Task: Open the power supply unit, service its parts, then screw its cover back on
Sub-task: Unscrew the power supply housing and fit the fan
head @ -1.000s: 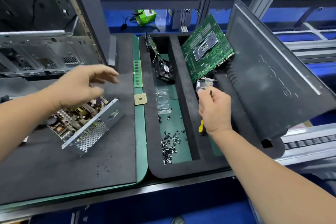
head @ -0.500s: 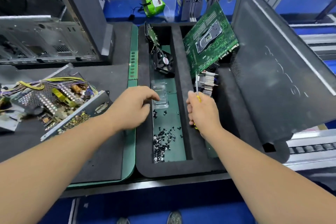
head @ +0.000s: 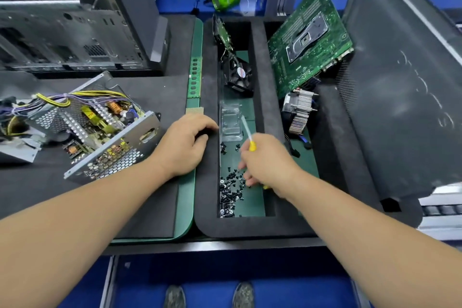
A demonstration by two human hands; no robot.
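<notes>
Head view: PSU [head: 92,127] open on the mat, cover off, lying left of both hands, long axis running up-left to down-right; left hand [head: 186,144] nearer it, fingers curled, resting on the tray [head: 207,182] wall, holding nothing seen; right hand [head: 268,161] clamped on a screwdriver [head: 248,134], fingertips down among the screws [head: 231,187] in the tray's left compartment; screw pick-up judged next.
</notes>
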